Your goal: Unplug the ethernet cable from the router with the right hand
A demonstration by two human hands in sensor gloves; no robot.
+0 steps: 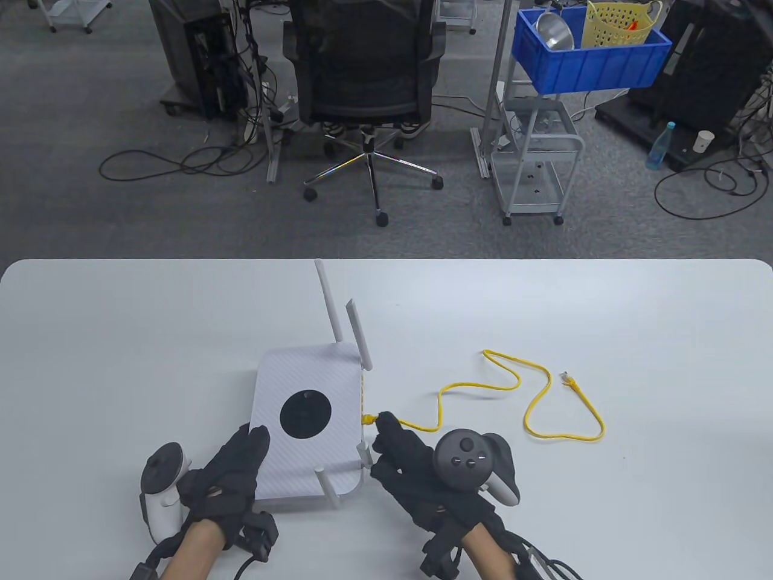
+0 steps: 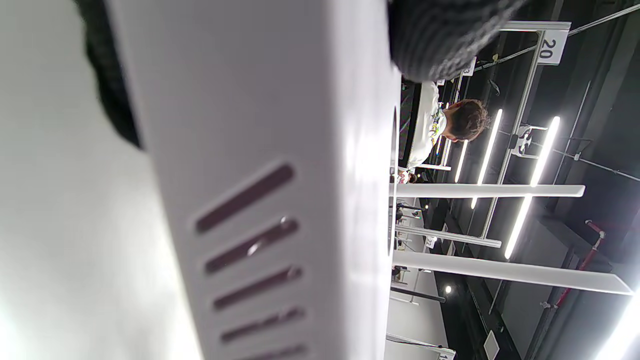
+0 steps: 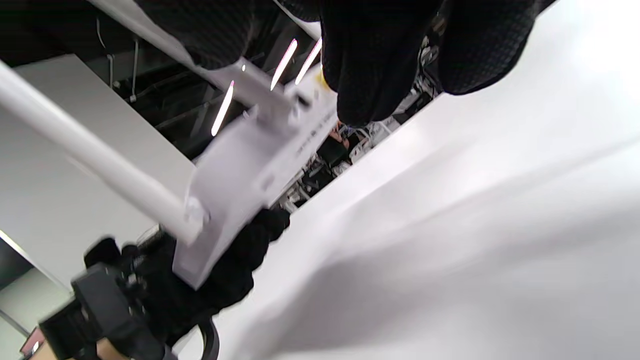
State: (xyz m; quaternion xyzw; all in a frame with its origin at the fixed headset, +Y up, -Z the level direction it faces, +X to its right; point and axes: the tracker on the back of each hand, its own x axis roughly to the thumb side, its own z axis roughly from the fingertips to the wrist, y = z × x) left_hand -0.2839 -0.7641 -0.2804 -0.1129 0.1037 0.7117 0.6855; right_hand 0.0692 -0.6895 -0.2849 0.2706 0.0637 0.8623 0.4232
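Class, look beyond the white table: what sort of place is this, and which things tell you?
Probably a lab or tech workroom: an office chair, loose floor cables and a wheeled cart carrying a blue crate.

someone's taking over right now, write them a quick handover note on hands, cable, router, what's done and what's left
Left hand rests on the router, steadying its near left corner.
Right hand has its fingers at the yellow ethernet cable plug on the router's right side; whether they pinch it cannot be told.
Cable looks still plugged in; its free end lies loose on the table to the right.
Done: reach. Left: pull the plug out with the right hand.
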